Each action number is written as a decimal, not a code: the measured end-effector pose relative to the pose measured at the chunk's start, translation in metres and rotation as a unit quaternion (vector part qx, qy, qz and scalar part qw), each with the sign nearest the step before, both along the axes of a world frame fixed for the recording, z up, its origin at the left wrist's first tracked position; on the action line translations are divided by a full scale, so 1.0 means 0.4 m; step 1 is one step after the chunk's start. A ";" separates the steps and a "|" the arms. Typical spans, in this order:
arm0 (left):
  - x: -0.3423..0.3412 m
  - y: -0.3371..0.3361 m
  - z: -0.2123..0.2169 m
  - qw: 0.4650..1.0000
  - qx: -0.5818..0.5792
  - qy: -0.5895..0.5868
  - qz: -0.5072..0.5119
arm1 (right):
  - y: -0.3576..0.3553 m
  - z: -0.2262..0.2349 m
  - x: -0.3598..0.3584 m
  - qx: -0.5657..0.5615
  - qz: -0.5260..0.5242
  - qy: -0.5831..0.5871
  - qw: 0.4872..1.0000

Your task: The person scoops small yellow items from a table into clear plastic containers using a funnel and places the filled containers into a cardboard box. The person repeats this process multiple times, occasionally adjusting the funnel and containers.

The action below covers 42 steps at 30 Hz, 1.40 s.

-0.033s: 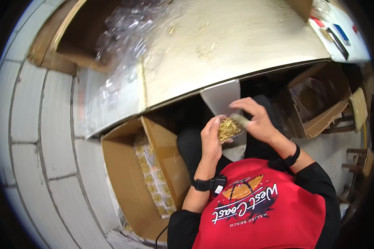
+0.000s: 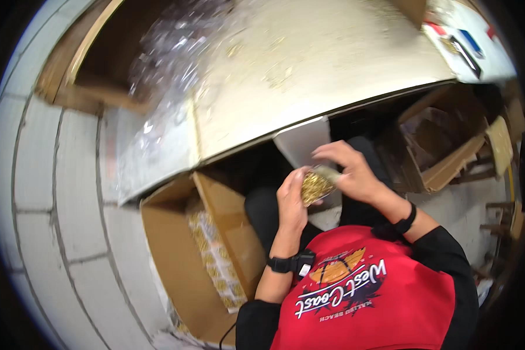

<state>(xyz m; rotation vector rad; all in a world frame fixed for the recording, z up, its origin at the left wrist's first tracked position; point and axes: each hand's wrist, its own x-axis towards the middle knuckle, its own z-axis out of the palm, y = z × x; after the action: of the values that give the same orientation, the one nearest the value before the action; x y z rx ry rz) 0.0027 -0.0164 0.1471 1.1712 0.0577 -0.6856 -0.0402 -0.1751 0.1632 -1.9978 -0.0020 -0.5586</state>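
Observation:
My left hand (image 2: 293, 199) is closed round the side of a small clear pack (image 2: 317, 188) filled with thin gold-coloured metal pieces, held above my lap. My right hand (image 2: 353, 170) is over the far right edge of the pack. Its fingers are apart and bent, and its thumb, blurred and seemingly in a pale cover, reaches the pack's edge. Below and left, an open cardboard box (image 2: 166, 245) holds rows of similar small packs (image 2: 219, 259) with gold contents.
A pale worktable (image 2: 332, 64) stretches ahead, with loose gold pieces (image 2: 280, 73) and a heap of clear plastic packaging (image 2: 175, 55). An open carton (image 2: 87, 93) lies at its left. To the right stand another carton (image 2: 443, 175) and a wooden stool (image 2: 499, 151). A black-handled tool (image 2: 466, 58) lies far right.
The whole view has shifted slightly. My hands and the pack keep nearly the same pose, with the right fingers a little higher over the pack.

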 end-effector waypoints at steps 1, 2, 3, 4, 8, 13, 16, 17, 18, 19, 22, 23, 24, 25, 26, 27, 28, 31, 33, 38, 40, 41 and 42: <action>-0.004 -0.010 0.004 1.000 0.014 -0.003 -0.007 | -0.004 -0.007 -0.002 -0.046 -0.007 -0.010 0.999; -0.010 -0.021 0.015 0.999 0.030 -0.005 -0.009 | -0.011 -0.007 0.001 -0.103 0.006 0.003 0.995; -0.013 -0.025 -0.006 0.999 0.040 -0.036 -0.004 | -0.014 -0.023 0.004 -0.107 0.018 0.016 0.994; -0.006 -0.019 -0.014 0.999 0.035 -0.038 0.000 | -0.001 -0.050 0.021 -0.099 0.035 0.038 0.994; -0.013 -0.078 -0.026 0.985 0.098 -0.081 -0.119 | -0.036 -0.100 -0.006 -0.047 -0.028 0.035 0.998; -0.062 -0.129 0.017 0.979 0.110 -0.078 -0.150 | -0.047 -0.134 -0.041 -0.025 -0.099 0.043 0.994; -0.070 -0.168 0.027 0.969 0.140 -0.070 -0.191 | -0.071 -0.122 -0.071 -0.006 -0.099 0.080 0.992; -0.075 -0.180 0.028 0.969 0.135 -0.068 -0.196 | -0.077 -0.120 -0.081 -0.004 -0.110 0.075 0.991; -0.078 -0.186 0.029 0.969 0.131 -0.065 -0.198 | -0.082 -0.117 -0.089 0.002 -0.114 0.054 0.992; -0.082 -0.190 0.031 0.970 0.128 -0.063 -0.197 | -0.087 -0.113 -0.098 0.008 -0.117 0.034 0.993; -0.105 -0.202 0.061 0.961 0.190 -0.118 -0.164 | -0.091 -0.092 -0.113 0.016 -0.086 0.007 0.996; -0.049 -0.157 -0.005 0.937 0.200 -0.137 -0.250 | -0.091 -0.085 -0.111 0.016 -0.065 0.004 0.998; -0.039 -0.150 -0.042 0.928 0.184 -0.231 -0.228 | -0.094 -0.095 -0.105 -0.058 -0.062 -0.015 0.996; -0.039 -0.135 -0.072 0.908 0.177 -0.322 -0.203 | -0.091 -0.118 -0.099 -0.121 -0.057 -0.037 0.990; -0.040 -0.119 -0.097 0.879 0.172 -0.408 -0.175 | -0.078 -0.137 -0.087 -0.183 -0.048 -0.061 0.980; -0.016 -0.115 -0.073 0.936 0.166 -0.260 -0.169 | -0.072 -0.102 -0.095 -0.236 -0.029 -0.029 0.971; -0.021 -0.119 -0.061 0.954 0.152 -0.210 -0.149 | -0.078 -0.095 -0.101 -0.202 -0.011 -0.053 0.978; -0.040 -0.142 -0.050 0.979 0.029 -0.133 -0.152 | -0.110 -0.068 -0.124 -0.073 -0.059 -0.135 0.986; -0.037 -0.133 -0.002 0.984 -0.127 0.036 -0.120 | -0.120 -0.039 -0.134 -0.056 -0.063 -0.089 0.992; -0.022 -0.032 0.008 0.994 -0.095 0.031 -0.051 | -0.063 0.040 -0.116 -0.112 0.028 -0.069 0.991; -0.023 -0.007 0.015 0.994 -0.101 0.027 -0.034 | -0.037 0.038 -0.106 -0.150 0.084 -0.038 0.984; -0.023 0.006 0.023 0.994 -0.107 0.014 -0.031 | -0.025 0.047 -0.100 -0.170 0.096 -0.033 0.980; -0.026 0.013 0.023 0.993 -0.119 0.020 -0.017 | -0.017 0.052 -0.100 -0.193 0.105 -0.024 0.975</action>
<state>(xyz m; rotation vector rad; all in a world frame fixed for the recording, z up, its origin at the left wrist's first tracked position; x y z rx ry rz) -0.0079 -0.0112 0.1563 0.9307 -0.0102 -0.7243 -0.0804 -0.1820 0.1839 -2.3222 -0.3742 -0.4969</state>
